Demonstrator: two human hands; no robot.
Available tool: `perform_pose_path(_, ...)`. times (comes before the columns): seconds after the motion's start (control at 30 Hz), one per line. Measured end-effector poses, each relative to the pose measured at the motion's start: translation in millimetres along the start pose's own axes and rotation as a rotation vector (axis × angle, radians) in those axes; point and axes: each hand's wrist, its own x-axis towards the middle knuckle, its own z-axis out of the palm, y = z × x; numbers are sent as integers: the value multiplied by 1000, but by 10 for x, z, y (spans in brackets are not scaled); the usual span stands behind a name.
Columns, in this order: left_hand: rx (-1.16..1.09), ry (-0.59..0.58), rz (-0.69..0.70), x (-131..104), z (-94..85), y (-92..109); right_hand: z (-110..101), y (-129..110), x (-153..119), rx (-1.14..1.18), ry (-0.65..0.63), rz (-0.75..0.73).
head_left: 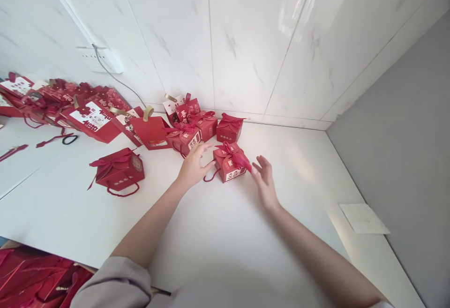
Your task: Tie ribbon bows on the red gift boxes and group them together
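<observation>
A small red gift box (pixel 228 169) with white and gold lettering stands on the table between my hands, a dark pink ribbon (pixel 239 159) tied in a bow on top. My right hand (pixel 264 181) is at the box's right side, its fingertips at the ribbon's end, which stretches out towards it. Beside the left side is my left hand (pixel 195 165), thumb and fingers apart, the thumb tip close to or touching the box. A dark red cord handle (pixel 210 176) loops out below that thumb.
Behind stand more ribboned red boxes (pixel 229 128) against the tiled wall. Another ribboned box (pixel 120 171) sits to the left. Red gift bags (pixel 93 119) line the back left, near a black ring (pixel 69 139). A white sheet (pixel 363 218) lies right; red packages (pixel 38 275) fill the lower left.
</observation>
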Motion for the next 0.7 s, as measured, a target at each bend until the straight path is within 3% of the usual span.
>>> perform_pose_path(0.07,46,93,16,89,-1,-109,121,90,-125,-31,-11,-42)
perform_pose_path(0.13,131,291,24,196,-104,-228,187,155,-211,-68,28,-94)
perform_pose_path(0.23,277,688,-84,356,-423,-448,177,205,-237,-132,8,-89)
perform_pose_path(0.3,337,821,-191,440,-652,-618,152,209,-215,-172,-91,-77)
perform_pose_path(0.37,357,859,-313,499,-816,-790,154,197,-195,-196,-227,-84)
perform_pose_path(0.43,322,794,-434,539,-893,-938,181,180,-189,-239,-324,-130)
perform_pose_path(0.57,215,725,-639,578,-892,-1056,223,175,-202,-426,-351,-265)
perform_pose_path(0.63,202,750,-649,570,-887,-1001,216,189,-207,-485,-347,-277)
perform_pose_path(0.7,238,781,-542,543,-910,-884,204,208,-205,-512,-349,-276)
